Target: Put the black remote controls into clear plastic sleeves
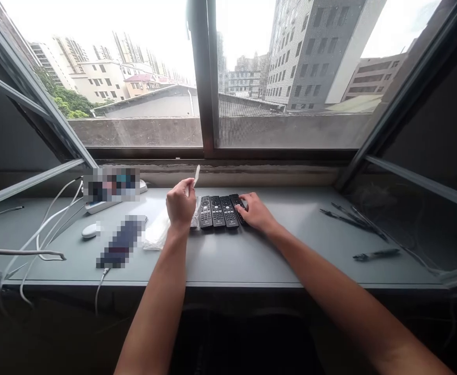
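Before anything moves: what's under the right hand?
Under the right hand, part of a black, oblong plastic remote control shows, rightmost of four; the hand hides the rest and anything beneath it.

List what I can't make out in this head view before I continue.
All in the head view:
- Rightmost remote: partly covered by the right hand.
- White slip: lower end hidden by the left hand.
- White plastic: partly hidden behind the left wrist.
- Button markings on the remotes: too small to read.
- Dark device: obscured by pixelation.
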Demonstrator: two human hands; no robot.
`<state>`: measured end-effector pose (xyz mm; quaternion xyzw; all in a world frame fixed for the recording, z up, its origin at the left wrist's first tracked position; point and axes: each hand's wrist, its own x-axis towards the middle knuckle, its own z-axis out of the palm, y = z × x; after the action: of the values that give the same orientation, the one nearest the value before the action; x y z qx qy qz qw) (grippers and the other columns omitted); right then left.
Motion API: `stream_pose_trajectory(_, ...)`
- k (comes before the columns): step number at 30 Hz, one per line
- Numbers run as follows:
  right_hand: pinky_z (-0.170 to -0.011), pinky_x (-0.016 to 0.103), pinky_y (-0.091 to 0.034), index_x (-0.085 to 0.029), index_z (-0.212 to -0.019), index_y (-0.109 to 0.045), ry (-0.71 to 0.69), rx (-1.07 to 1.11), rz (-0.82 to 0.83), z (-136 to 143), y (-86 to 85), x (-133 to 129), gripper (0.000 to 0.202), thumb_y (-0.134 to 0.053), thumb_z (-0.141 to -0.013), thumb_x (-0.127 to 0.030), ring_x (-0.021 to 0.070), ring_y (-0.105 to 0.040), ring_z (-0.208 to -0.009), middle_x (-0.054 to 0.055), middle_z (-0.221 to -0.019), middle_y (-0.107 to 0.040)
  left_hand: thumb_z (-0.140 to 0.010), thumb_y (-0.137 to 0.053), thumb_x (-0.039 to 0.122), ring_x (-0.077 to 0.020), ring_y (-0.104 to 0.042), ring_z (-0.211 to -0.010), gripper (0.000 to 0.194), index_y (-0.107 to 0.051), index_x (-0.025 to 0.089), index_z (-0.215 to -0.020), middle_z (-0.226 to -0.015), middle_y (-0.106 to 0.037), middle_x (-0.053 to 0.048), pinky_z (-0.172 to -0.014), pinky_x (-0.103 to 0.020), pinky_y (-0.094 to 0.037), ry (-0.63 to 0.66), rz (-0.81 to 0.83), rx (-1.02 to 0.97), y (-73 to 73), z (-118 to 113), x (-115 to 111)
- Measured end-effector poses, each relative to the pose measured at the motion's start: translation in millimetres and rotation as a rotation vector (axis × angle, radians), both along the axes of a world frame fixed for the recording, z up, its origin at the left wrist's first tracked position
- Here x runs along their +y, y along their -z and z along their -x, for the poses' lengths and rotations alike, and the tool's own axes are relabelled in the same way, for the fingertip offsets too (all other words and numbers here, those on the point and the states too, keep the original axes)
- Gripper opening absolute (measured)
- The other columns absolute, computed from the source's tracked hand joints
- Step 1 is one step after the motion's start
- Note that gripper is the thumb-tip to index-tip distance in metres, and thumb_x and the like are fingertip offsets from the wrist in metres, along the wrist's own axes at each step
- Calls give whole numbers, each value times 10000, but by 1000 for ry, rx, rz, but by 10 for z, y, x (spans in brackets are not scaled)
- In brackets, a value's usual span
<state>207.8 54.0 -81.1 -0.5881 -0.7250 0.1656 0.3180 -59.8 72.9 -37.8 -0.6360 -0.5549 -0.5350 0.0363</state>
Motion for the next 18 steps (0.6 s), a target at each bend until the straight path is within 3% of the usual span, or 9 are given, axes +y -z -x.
stream_pose_trajectory(6,-1113,424,-532,-152,-1444,-661,8,-32,-242,-56,-29,-51,430,-610,-1076,-367,322,-651,-1247,170,-1353,-626,-1056,-606,293,-294,-770,-1096,233,-816,252,-1149,-1146,-833,-78,-1038,-446,-583,150,17,50,-47,-164,-55)
stream_pose_trajectory(11,-1037,436,-560,-159,-1394,-690,40,-23,-215,-58,-345,-114,390,-624,-1053,-335,324,-669,-1181,178,-1307,-665,-975,-725,291,-297,-799,-941,155,-837,290,-1081,-1018,-848,-40,-941,-461,-627,250,54,96,-276,-122,-27)
stream_pose_trajectory(13,-935,404,-578,-197,-1313,-727,-59,5,-243,-3,-445,-454,318,-598,-1078,-368,275,-696,-994,145,-1204,-713,-954,-747,304,-289,-799,-913,137,-839,285,-1055,-985,-847,-38,-926,-453,-634,316,41,116,-333,-55,7)
stream_pose_trajectory(15,-789,340,-575,-265,-1129,-760,-351,45,-212,87,-344,-1055,266,-531,-1125,-399,216,-685,-796,75,-967,-741,-964,-730,308,-278,-796,-907,137,-838,278,-1043,-981,-844,-43,-920,-443,-635,360,35,144,-329,32,34)
stream_pose_trajectory(16,-715,315,-562,-284,-1044,-757,-573,41,-186,132,-192,-1416,275,-526,-1128,-406,198,-676,-728,51,-865,-732,-974,-716,310,-274,-795,-913,144,-836,278,-1048,-993,-843,-44,-920,-440,-634,373,35,162,-306,78,42)
stream_pose_trajectory(18,-579,307,-511,-313,-936,-743,-883,-17,-143,178,275,-2119,300,-523,-1122,-397,180,-603,-567,18,-672,-663,-990,-693,318,-271,-792,-934,162,-831,282,-1066,-1018,-842,-45,-928,-440,-635,382,43,191,-231,167,46)
